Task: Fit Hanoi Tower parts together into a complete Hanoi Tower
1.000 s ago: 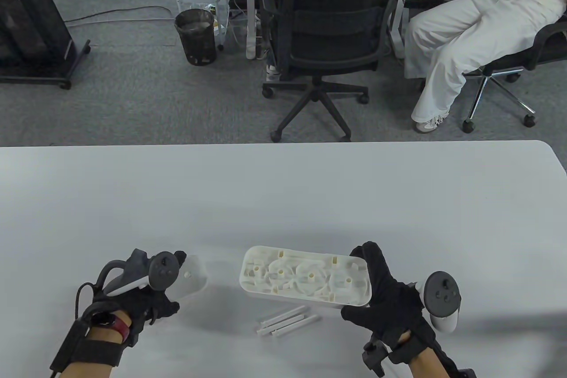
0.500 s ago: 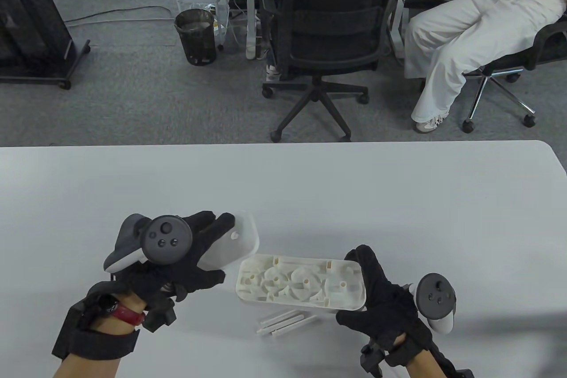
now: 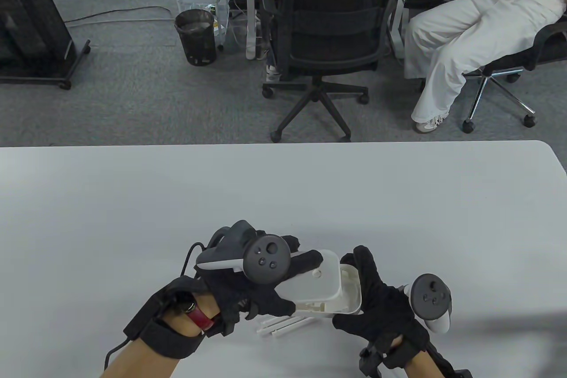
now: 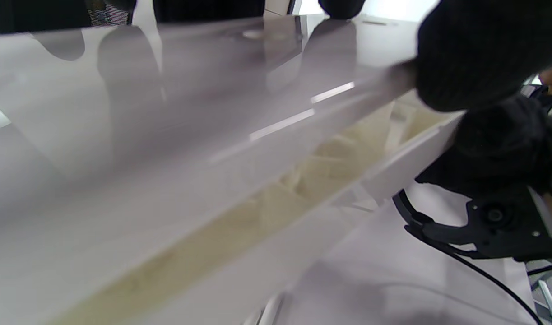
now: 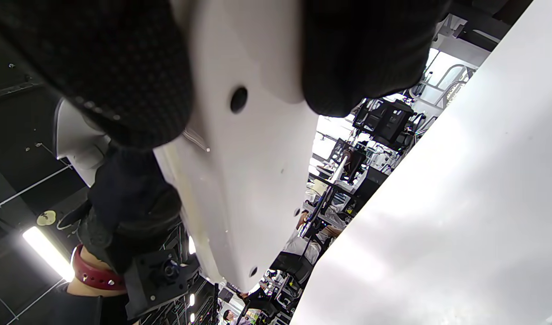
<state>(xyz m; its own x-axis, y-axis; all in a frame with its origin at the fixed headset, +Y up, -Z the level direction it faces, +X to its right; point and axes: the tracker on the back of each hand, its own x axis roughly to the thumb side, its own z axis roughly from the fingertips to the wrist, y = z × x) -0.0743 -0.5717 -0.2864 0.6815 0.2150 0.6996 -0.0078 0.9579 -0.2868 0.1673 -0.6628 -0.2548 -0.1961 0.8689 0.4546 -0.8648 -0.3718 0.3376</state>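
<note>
I am early in the build, as far as I can judge: my left hand [image 3: 248, 282] grips a flat white lid [image 3: 316, 282] and holds it over the left and middle of the open white tray [image 3: 350, 296], while my right hand [image 3: 376, 302] holds the tray's right end, fingers wrapped up its far side and thumb at its near corner. The tray sits near the near edge of the grey table [image 3: 283, 192], seemingly lifted a little at my right hand, though I cannot be sure it is off the surface. The lid is not seated; in the left wrist view it [image 4: 167, 135] slants above the tray's cream-coloured insides [image 4: 330, 162] with a gap between them. A few white pegs [image 3: 285, 324] lie loose on the table just in front of the tray, so no post stands in any base and no ring is stacked; I would say nearly all the fitting is left. Much is hidden: the lid and my left hand cover most of the tray, so I cannot tell what parts lie in it. The left wrist view is blurred and close. The right wrist view shows only the tray's underside [image 5: 253, 158] with small holes, my fingers [image 5: 122, 67] across it, and my left wrist beyond.
</note>
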